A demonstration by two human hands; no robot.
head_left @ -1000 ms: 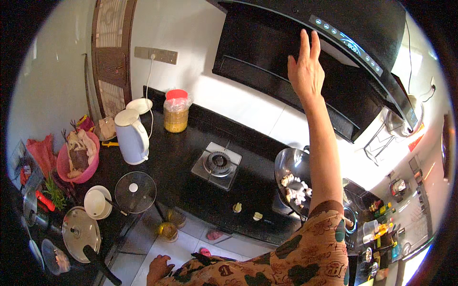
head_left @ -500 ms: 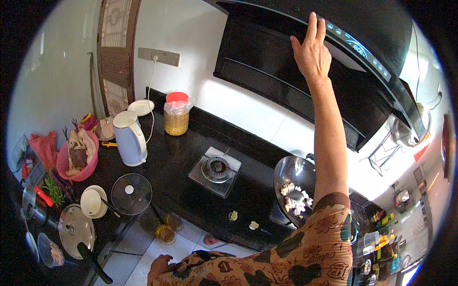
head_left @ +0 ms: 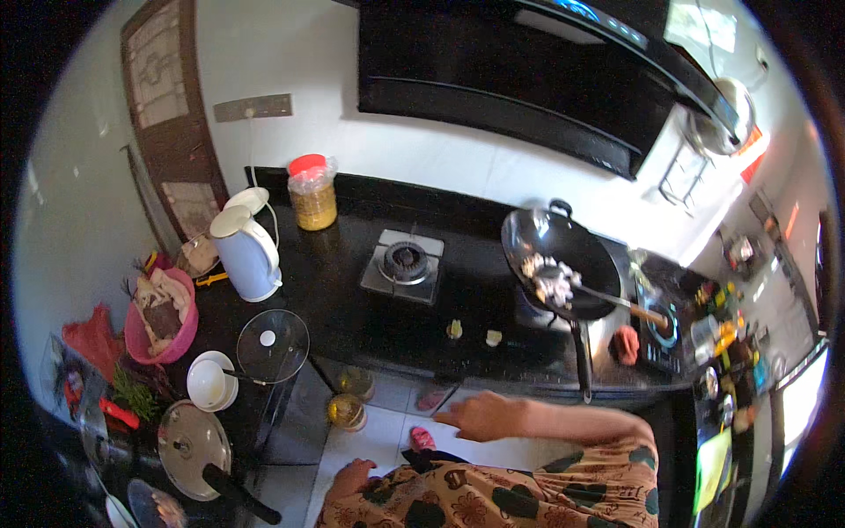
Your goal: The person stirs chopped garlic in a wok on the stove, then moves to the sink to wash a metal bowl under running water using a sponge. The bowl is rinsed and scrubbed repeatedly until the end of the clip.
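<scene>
My right hand (head_left: 480, 415) is lowered in front of the counter, palm down, its fingers loosely extended and nothing plainly in them. A thin dark line shows by its fingertips; I cannot make out what it is. Low beside my body hangs my left hand (head_left: 352, 480), fingers slightly bent and apart, with no object seen. Beyond the right hand, a black wok (head_left: 591, 268) stands on the right burner with pale chopped pieces (head_left: 552, 280) inside. A wooden-handled spatula (head_left: 647, 314) rests in it. Above hangs the black range hood (head_left: 502, 97), its panel lit blue.
A bare gas burner (head_left: 406, 263) is left of the wok. Farther left stand a kettle (head_left: 249, 255), a red-lidded jar (head_left: 314, 198), a glass lid (head_left: 274, 348), white bowls (head_left: 209, 382) and a pink basin (head_left: 180, 339) of meat. A lidded pan (head_left: 189, 449) juts its handle inward.
My right hand has left the hood's control panel and come down in front of the counter. The view has tilted downward, so the whole wok and spatula now show.
</scene>
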